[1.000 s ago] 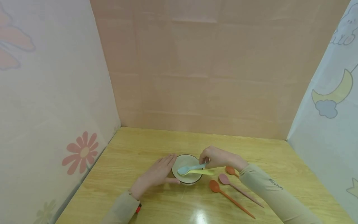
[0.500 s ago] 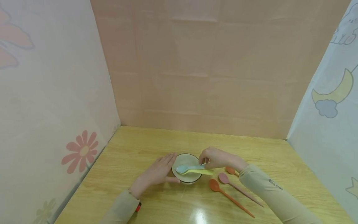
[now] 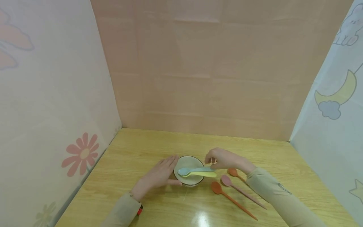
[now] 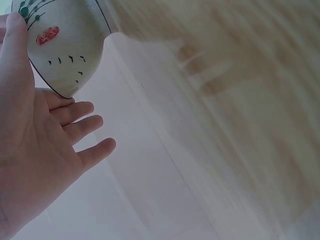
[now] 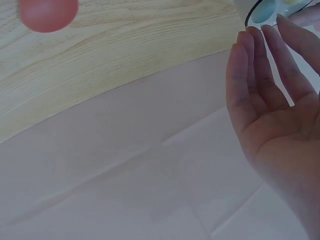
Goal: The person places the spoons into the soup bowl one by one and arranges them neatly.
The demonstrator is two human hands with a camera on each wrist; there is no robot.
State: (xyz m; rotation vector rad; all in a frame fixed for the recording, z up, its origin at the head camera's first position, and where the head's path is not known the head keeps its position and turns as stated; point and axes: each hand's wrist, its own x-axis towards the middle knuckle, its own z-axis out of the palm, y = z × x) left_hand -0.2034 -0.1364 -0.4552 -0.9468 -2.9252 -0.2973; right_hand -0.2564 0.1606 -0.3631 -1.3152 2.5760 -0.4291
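A white bowl with a dark rim stands on the table. Its outer wall, painted with green sprigs and a red mark, shows in the left wrist view. My left hand rests against its left side, thumb and straight fingers spread along it. Inside lie a light blue spoon and a yellow spoon, handles reaching over the right rim. My right hand hovers at the end of the blue handle, fingers loosely bent, thumb tip right by it. In the right wrist view no spoon sits within that hand's fingers.
Right of the bowl, an orange spoon, a pink spoon and another orange spoon lie on the wooden table, the last partly under the right forearm. Paper-covered walls stand behind and at both sides.
The blue spoon has come down into the bowl, slightly leftward, next to the yellow one. My right hand has let go of it and drawn a little to the right. The left hand stays put.
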